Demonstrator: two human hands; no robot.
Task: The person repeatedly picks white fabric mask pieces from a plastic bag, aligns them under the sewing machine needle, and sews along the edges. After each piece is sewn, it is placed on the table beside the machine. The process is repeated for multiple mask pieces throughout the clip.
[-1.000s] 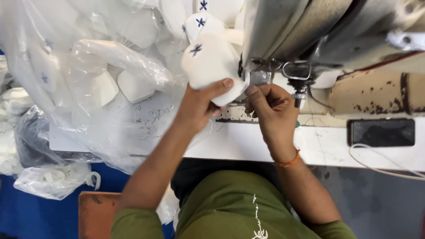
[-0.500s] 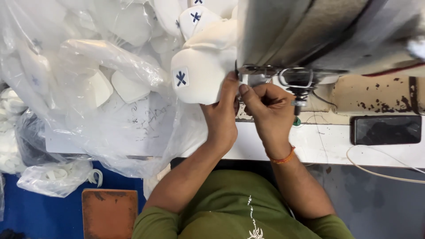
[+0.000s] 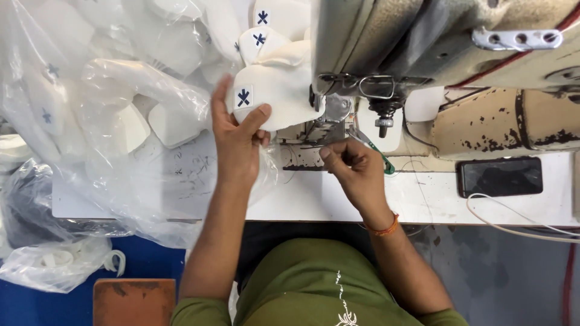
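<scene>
Now | left hand (image 3: pixel 237 140) grips white cloth piece (image 3: pixel 279 96) beside sewing machine (image 3: pixel 435 42) | right hand (image 3: pixel 355 172) pinches small snips (image 3: pixel 370 148) closed.

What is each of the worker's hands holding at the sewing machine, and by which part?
The left hand grips a white fabric piece by its near edge, beside its dark star mark. The right hand holds small thread snips by the handle.

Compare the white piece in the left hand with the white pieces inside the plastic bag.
The held white piece is out in the open, gripped by the left hand beside the sewing machine; the bagged pieces lie loose under clear plastic, untouched. The held piece looks bulged; the bagged ones lie flatter. Both are white, some with dark star marks.
</scene>
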